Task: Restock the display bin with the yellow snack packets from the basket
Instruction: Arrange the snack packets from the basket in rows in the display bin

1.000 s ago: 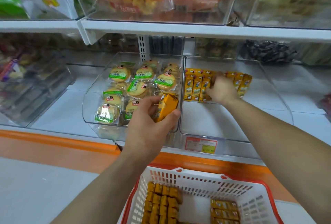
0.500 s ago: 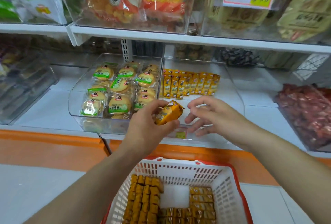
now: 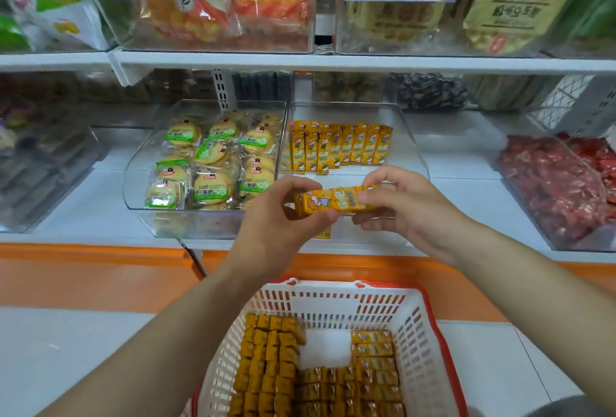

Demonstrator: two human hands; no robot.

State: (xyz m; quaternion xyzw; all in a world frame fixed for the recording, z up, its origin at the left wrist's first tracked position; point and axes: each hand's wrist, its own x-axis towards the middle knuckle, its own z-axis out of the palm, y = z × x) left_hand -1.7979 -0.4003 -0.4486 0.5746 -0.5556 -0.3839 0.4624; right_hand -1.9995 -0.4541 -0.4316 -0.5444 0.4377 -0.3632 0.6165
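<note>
Our right hand [image 3: 405, 208] is now meeting the packet [image 3: 335, 200]. Both hands' grips are pinching its ends, our left hand [image 3: 283, 216] passing it level toward the bin [image 3: 411, 146].

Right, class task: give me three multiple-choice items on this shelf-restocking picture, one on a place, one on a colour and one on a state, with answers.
1. What fills the bin left of the display bin? A green-labelled cakes; B blue cans; C bananas.
2. What colour is the rim of the basket? A blue; B red; C green.
3. How is the yellow packet in front of the bin held? A lying in the basket; B resting on the shelf; C by both hands.
Answers: 1 A, the cakes lie beside the yellow row. 2 B, red edging tops the white walls. 3 C, the left hand and right hand pinch its ends.
</note>
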